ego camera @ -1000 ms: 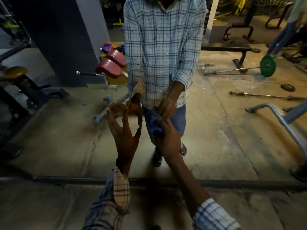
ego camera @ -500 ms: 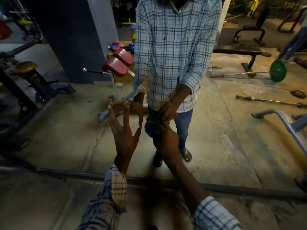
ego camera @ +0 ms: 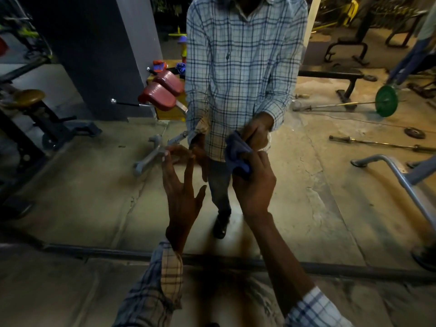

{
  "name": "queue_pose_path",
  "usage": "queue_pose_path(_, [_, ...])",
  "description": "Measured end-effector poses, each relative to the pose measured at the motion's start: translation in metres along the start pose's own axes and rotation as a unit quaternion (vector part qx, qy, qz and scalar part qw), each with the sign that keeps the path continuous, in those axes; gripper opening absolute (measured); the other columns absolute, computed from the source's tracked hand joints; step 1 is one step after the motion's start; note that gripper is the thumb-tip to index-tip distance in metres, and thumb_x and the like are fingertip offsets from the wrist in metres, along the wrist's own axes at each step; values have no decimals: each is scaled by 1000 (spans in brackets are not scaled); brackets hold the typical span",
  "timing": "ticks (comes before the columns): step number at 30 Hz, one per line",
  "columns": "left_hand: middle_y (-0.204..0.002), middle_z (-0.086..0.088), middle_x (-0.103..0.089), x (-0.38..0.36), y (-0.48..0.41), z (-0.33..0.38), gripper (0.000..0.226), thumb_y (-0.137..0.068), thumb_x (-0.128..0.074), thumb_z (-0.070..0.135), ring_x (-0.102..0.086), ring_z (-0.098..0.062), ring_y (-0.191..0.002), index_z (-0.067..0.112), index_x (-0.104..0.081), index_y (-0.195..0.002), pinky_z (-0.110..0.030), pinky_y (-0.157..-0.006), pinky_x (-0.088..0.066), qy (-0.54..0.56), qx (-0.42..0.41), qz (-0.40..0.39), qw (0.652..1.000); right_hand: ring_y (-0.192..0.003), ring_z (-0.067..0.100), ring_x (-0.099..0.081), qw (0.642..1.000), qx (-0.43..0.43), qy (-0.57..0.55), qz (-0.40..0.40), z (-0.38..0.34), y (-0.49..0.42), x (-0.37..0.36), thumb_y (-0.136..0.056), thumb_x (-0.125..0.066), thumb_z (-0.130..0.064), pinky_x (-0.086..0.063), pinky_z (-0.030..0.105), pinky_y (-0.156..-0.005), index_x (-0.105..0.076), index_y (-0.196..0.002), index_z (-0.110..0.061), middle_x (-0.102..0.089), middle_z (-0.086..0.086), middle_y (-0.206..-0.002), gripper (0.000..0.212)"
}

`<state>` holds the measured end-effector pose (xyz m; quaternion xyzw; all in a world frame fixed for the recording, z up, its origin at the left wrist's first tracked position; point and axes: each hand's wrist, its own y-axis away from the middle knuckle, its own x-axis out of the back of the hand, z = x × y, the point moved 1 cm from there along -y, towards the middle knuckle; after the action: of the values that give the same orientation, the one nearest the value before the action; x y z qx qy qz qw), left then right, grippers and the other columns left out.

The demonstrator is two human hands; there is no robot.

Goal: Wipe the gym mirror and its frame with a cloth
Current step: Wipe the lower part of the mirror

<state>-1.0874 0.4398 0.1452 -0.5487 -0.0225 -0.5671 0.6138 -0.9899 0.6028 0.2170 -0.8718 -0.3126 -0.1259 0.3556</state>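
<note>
Blue cloth [ego camera: 236, 156] gripped by right hand [ego camera: 254, 185] fingers on mirror [ego camera: 94, 185] above frame [ego camera: 106, 252]; left hand [ego camera: 181, 197] fingers spread.

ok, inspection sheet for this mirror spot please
surface: large wall mirror, glass reflects the gym floor
job's things: crumpled blue cloth held against the glass; dark bottom frame strip at floor level
clutter: nothing seen on the glass
grippers: left hand spread, fingertips on the mirror; right hand grips the cloth
cables: nothing seen
surroundings: in reflection, green weight plate on a bar, red padded rollers
</note>
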Motion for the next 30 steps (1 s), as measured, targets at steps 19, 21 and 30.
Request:
queue_pose_path(19, [-169,-30,2,-29,10,56,91,-91,-59,60,5,-39,-159,17,-22,-162,-65,-122,-21,19,8,8,1000,-86,20,-65,994,41,40,-90,64,23,16,-74,-85,-8,-58,44,-72,-71,-99,-13,-65,5,-106,29])
queue_pose_path(21, [-169,-28,2,-30,11,58,91,-93,-53,65,3,-39,-159,16,-22,-163,-67,-120,-24,19,9,5,1000,-86,15,-64,999,35,9,-26,59,10,30,-71,-85,-4,-57,35,-72,-71,-96,-12,-66,3,-101,30])
queue_pose_path(30, [-169,-27,2,-39,13,80,94,-90,-68,59,0,-41,-158,14,-26,-160,-68,-119,-26,18,13,19,1000,-90,16,-61,993,87,46,-58,93,13,46,-71,-83,-9,-54,29,-76,-69,-93,-14,-62,-1,-105,27])
